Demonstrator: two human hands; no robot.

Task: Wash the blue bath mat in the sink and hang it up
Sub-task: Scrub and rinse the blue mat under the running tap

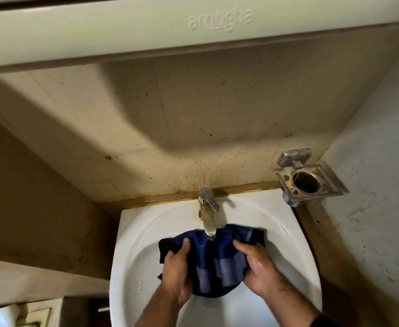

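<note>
One mat [219, 260], blue with paler bands and dark edging, bunched low in the sink [132, 246], at about 6 o'clock from the tap [208, 215] and right under its spout. Soft and limp by the look of the folds; likely wet already, so heavier than its bulk suggests and apt to sag and drip once lifted. Not fragile, not very slippery. Best taken along the two side edges or at the corners, gathered in a fistful so the weight does not pull the cloth free.

Held from both sides. Left hand [178, 272] at 9 o'clock of the mat, fingers [185, 244] curled over the dark edge and grasping it. Right hand [259, 267] at 3 o'clock, fingers wrapped round the opposite edge, skin glistening wet. Two hands, both clenched on the cloth, none free.

One tap, lever turned toward 4 o'clock; whether water runs, hard to tell. One white sink, droplets on its left wall. One metal holder [309, 179] on the wall at 2 o'clock of the sink, ring empty. Overhead, at 12 o'clock, one pale cabinet [146, 27] with raised lettering. Washing judged under way; hanging not yet done, and no rail or hook in sight.
</note>
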